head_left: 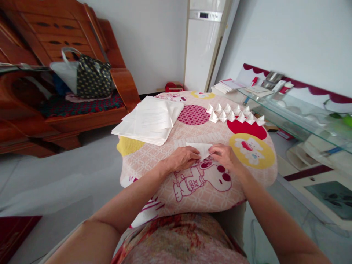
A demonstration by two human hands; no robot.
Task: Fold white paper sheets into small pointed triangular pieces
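Note:
A small folded sheet of white paper (202,148) lies on the patterned tablecloth (154,157), pointing toward me. My left hand (184,158) grips its left side, fingers closed and bent over the edge. At the right edge, my right hand (224,156) pinches the paper between thumb and fingertips. Beyond my hands, to the right, two rows of folded white paper shapes with pointed tips (231,114) stand on the cloth. Back and left of my hands is a loose stack of white sheets (151,119), the top one with faint print.
On the right, a glass shelf unit (297,113) stands beside the table, with papers (227,85) and metal containers (272,79) on it. A wooden bench (90,121) at left holds a dark patterned bag (93,77). A tall white air conditioner (200,51) stands behind.

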